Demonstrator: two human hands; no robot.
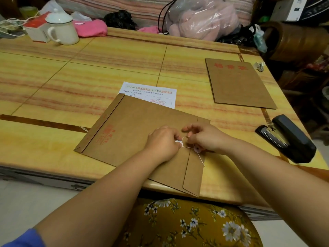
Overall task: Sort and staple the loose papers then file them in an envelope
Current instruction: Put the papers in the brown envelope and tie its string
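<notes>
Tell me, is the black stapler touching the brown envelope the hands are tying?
Apart. The head view shows bare yellow table between the stapler and the envelope under both hands.

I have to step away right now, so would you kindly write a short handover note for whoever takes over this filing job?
Left hand: pinching the white string at the near envelope's clasp.
Right hand: fingers on the same string beside the round button.
Near envelope lies on the table, overhanging its front edge. A printed sheet sticks out from under it. A second envelope lies far right, the black stapler at the right edge.
Done: unclear whether any papers are inside.
Left: finish the string, deal with the printed sheet.
</notes>
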